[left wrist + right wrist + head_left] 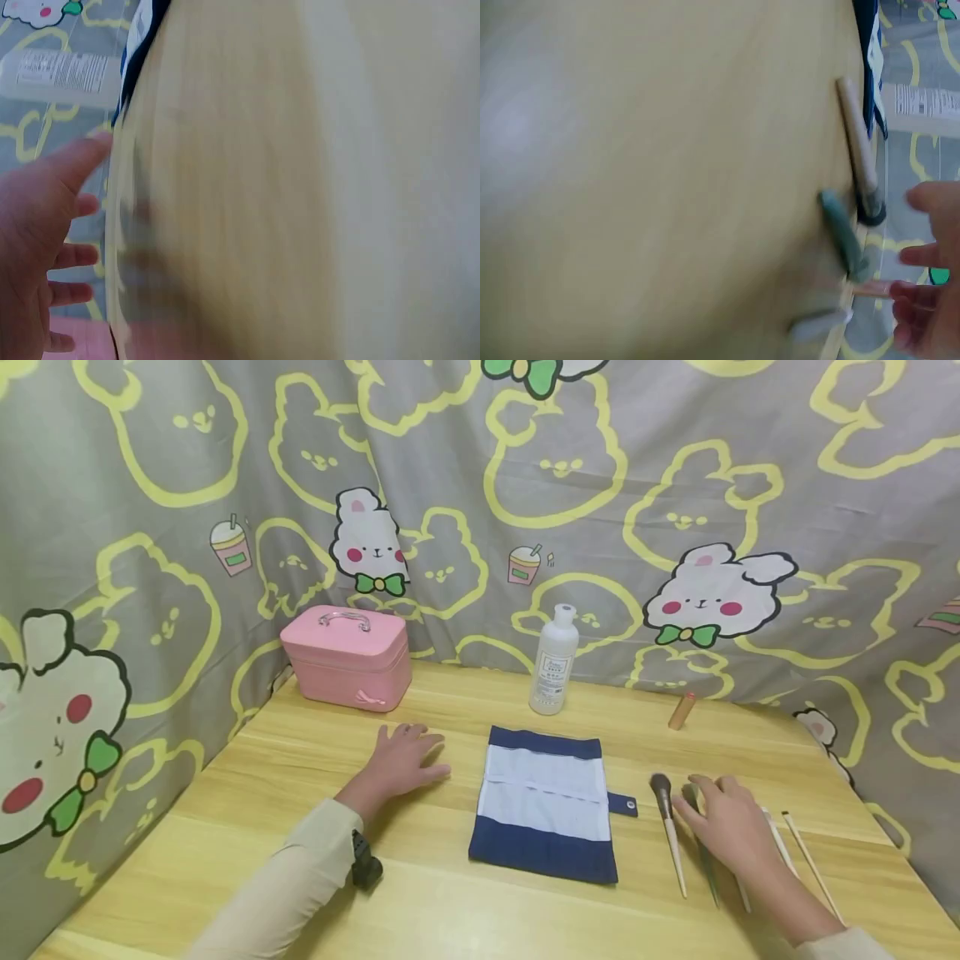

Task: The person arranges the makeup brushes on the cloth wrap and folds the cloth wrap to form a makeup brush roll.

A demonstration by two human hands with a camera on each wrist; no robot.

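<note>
My left hand (401, 764), fingers spread and holding nothing, is over the table between the pink case (348, 656) and the navy and white brush roll (551, 802), which lies unfolded. My right hand (731, 822) is above several makeup brushes at the right, its fingers bent loosely. A dark-bristled brush (667, 827) lies just left of it, and a green brush (705, 860) lies partly under it. Two thin light brushes (782, 843) (813, 868) lie to its right. In the right wrist view the fingers are apart from the green brush (842, 234).
A white bottle (553, 664) stands behind the roll. An orange-brown tube (681, 712) is at the back right of the wooden table (420, 902). A patterned curtain (450, 468) hangs behind and at the sides. A black device is on my left wrist.
</note>
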